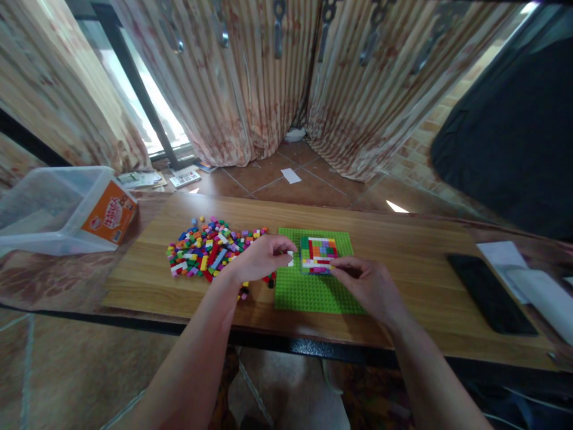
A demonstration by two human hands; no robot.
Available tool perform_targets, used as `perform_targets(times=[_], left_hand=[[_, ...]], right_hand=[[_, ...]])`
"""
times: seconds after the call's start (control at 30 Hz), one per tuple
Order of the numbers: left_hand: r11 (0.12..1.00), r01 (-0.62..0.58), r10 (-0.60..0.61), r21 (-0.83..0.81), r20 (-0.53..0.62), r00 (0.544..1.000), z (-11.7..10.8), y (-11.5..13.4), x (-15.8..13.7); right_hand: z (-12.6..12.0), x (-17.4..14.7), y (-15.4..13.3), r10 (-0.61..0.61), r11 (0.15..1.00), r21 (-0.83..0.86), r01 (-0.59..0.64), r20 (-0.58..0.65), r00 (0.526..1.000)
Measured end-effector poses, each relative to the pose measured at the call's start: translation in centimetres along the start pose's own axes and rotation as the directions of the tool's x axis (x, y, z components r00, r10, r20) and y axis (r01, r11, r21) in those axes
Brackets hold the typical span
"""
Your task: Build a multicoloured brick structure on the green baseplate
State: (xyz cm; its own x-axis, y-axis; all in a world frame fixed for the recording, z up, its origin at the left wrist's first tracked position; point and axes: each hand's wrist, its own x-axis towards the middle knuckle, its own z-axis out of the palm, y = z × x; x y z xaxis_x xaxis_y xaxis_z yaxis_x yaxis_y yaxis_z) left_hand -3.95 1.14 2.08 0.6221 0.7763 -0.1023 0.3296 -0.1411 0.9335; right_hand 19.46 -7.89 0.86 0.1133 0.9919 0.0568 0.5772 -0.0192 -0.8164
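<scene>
The left hand (262,258) pinched a white brick (290,258) at 9 o'clock of the brick patch (319,255), the right hand (367,285) had its fingers together on the patch edge, so placing was in hand and careful stud alignment on the green baseplate (308,292) seemed needed.

I am working at a wooden table (412,251) with a dark front edge. A green baseplate (313,289) is lying flat on it near the middle. A heap of loose coloured bricks (203,248) is lying just beside it, to my left. A clear plastic tub (54,209) is sitting at the far left end. A black phone (490,292) and white papers (528,280) are lying at the right end.
</scene>
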Motion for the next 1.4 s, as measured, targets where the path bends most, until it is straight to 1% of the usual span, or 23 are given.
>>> perform_targets(times=[0.07, 0.23, 0.4, 0.5, 0.6, 0.8, 0.97, 1.13, 1.2, 1.33, 1.4], left_hand=[[1.0, -0.005, 0.005, 0.015, 0.003, 1.0, 0.1, -0.1, 0.1], [0.998, -0.051, 0.05, 0.045, 0.019, 0.999, 0.4, -0.5, 0.3], [0.994, -0.063, 0.062, 0.088, 0.015, 0.998, 0.4, -0.7, 0.4], [0.993, -0.063, 0.063, 0.098, -0.003, 0.998, 0.5, -0.7, 0.4], [0.993, -0.064, 0.065, 0.097, -0.006, 0.998, 0.5, -0.7, 0.4], [0.991, -0.061, 0.062, 0.12, -0.007, 0.998, 0.6, -0.4, 0.4], [0.994, -0.057, 0.058, 0.095, -0.01, 0.998, 0.8, -0.2, 0.2], [0.994, -0.047, 0.049, 0.102, -0.01, 0.999, 0.9, -0.2, 0.3], [0.993, -0.049, 0.05, 0.108, -0.014, 0.999, 0.9, -0.1, 0.3], [0.992, -0.055, 0.057, 0.109, -0.012, 0.998, 0.9, 0.0, 0.3], [0.992, -0.054, 0.055, 0.114, -0.003, 0.998, 0.9, 0.1, 0.3]], right_hand=[[0.1, -0.2, -0.2, -0.008, 0.996, -0.085, 0.008, -0.001, 1.0], [0.7, -0.3, -0.7, -0.044, 0.969, -0.245, 0.03, -0.051, 0.998], [1.4, -0.4, -0.8, -0.136, 0.935, -0.343, 0.093, -0.103, 0.985], [1.7, -0.5, -0.7, -0.183, 0.926, -0.35, 0.139, -0.096, 0.978], [1.8, -0.7, -0.7, -0.195, 0.933, -0.328, 0.15, -0.109, 0.975], [1.7, -0.7, -0.9, -0.148, 0.947, -0.304, 0.102, -0.132, 0.98], [1.6, -0.7, -0.8, -0.12, 0.945, -0.321, 0.068, -0.146, 0.982], [1.4, -0.8, -0.7, -0.088, 0.918, -0.395, 0.021, -0.15, 0.985], [1.5, -0.9, -0.7, -0.104, 0.903, -0.429, 0.034, -0.14, 0.985], [1.9, -1.1, -0.7, -0.172, 0.881, -0.462, 0.099, -0.119, 0.978], [2.0, -1.2, -0.7, -0.175, 0.877, -0.471, 0.101, -0.116, 0.978]])
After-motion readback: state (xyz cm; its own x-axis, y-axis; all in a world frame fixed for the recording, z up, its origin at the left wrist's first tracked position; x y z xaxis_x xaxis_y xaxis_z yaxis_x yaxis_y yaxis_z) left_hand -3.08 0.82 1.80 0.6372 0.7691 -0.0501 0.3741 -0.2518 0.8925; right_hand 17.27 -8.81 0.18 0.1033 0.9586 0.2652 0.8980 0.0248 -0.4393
